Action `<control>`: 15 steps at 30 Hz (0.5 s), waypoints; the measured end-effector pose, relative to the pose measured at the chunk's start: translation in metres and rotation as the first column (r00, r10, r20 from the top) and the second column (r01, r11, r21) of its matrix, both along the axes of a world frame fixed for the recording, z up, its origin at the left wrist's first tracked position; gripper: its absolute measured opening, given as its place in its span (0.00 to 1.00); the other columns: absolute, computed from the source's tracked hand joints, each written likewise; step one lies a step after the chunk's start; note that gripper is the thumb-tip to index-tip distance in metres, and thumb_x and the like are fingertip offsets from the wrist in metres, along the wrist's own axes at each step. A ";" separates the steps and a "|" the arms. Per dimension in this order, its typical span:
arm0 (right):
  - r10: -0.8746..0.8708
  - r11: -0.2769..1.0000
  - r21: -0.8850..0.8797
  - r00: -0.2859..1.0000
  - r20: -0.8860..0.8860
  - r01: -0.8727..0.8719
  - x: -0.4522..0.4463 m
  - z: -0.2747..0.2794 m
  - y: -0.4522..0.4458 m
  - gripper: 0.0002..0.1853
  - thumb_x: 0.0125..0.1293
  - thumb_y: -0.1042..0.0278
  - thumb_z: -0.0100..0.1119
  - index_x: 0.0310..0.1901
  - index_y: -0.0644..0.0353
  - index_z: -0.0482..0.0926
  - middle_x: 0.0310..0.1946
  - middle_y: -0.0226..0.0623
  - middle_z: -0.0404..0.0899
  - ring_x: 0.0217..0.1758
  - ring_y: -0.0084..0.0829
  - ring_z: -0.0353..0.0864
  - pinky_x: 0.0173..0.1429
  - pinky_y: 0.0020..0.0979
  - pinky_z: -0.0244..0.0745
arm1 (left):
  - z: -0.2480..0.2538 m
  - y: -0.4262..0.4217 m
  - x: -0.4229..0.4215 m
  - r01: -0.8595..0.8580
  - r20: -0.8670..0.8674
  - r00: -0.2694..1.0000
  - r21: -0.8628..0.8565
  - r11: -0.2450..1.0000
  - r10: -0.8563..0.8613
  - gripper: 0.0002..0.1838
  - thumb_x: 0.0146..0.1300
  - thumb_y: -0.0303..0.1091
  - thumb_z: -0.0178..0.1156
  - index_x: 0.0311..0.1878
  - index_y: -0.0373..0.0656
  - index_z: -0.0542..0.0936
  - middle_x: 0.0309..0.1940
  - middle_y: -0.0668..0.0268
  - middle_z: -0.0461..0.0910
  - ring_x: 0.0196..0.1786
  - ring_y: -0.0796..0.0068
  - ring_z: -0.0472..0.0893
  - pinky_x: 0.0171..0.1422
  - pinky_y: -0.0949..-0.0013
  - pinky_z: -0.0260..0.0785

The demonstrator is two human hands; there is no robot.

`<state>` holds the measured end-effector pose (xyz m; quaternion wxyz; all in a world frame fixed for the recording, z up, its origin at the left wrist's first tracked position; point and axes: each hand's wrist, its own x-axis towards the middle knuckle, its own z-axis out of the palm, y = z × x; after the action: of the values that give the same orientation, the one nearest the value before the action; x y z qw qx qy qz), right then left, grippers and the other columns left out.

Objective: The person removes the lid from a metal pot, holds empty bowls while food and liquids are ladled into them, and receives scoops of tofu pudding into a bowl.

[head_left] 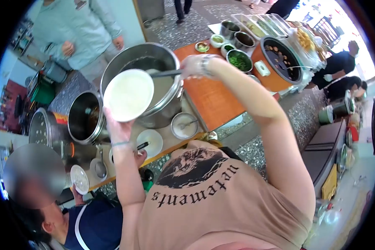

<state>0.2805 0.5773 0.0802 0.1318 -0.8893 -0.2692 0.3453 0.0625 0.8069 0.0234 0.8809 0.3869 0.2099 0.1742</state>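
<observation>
My left hand [120,130] grips a round white bowl [129,95] from below, tilted toward me over the near side of a large steel pot [171,104]. A smooth white surface shows in the bowl; whether that is food or the bare inside, I cannot tell. In my right hand [199,66], which seems to wear a clear plastic glove, is a dark-handled utensil [166,73]. Its far end is hidden behind the bowl, at the pot's mouth. Pale liquid shows inside the pot. Below it stand a small bowl with a spoon [184,126] and a white plate [151,142].
A co-worker at lower left holds a white bowl [80,180]; a hand [141,158] is near the plate. Another person [77,35] stands beyond the pots. A second steel pot [86,116] is at left. Right, an orange-sided pot [275,64] and a bowl of chopped greens [239,61] stand on the table.
</observation>
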 end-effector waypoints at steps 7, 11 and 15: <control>0.215 0.975 0.043 0.972 0.093 -0.220 0.044 -0.015 0.031 0.16 0.58 0.53 0.57 0.29 0.61 0.81 0.21 0.31 0.79 0.23 0.23 0.77 0.29 0.31 0.72 | 0.013 -0.032 -0.017 -0.051 -0.061 0.997 -0.062 0.997 0.047 0.30 0.70 0.55 0.37 0.67 0.45 0.60 0.64 0.61 0.66 0.64 0.60 0.68 0.65 0.53 0.66; -0.275 0.933 0.178 0.937 -0.215 0.314 0.064 -0.017 0.042 0.21 0.61 0.52 0.57 0.41 0.65 0.81 0.28 0.36 0.82 0.26 0.26 0.81 0.29 0.31 0.75 | 0.015 -0.062 -0.016 -0.091 -0.089 0.992 -0.080 0.993 0.084 0.30 0.70 0.56 0.37 0.67 0.45 0.60 0.64 0.59 0.66 0.64 0.60 0.68 0.65 0.54 0.65; -0.321 0.699 0.427 0.786 -0.528 0.573 0.102 -0.074 0.042 0.20 0.59 0.57 0.62 0.43 0.67 0.78 0.32 0.41 0.81 0.29 0.29 0.82 0.33 0.27 0.81 | 0.014 -0.093 -0.005 -0.129 -0.104 0.987 -0.037 0.991 0.124 0.29 0.71 0.54 0.37 0.67 0.45 0.60 0.64 0.59 0.65 0.65 0.61 0.68 0.67 0.56 0.63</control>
<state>0.3822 0.6189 0.0063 0.5254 -0.7526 -0.0944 0.3856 0.0575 0.7137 0.0376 0.8645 0.3617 0.2822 0.2053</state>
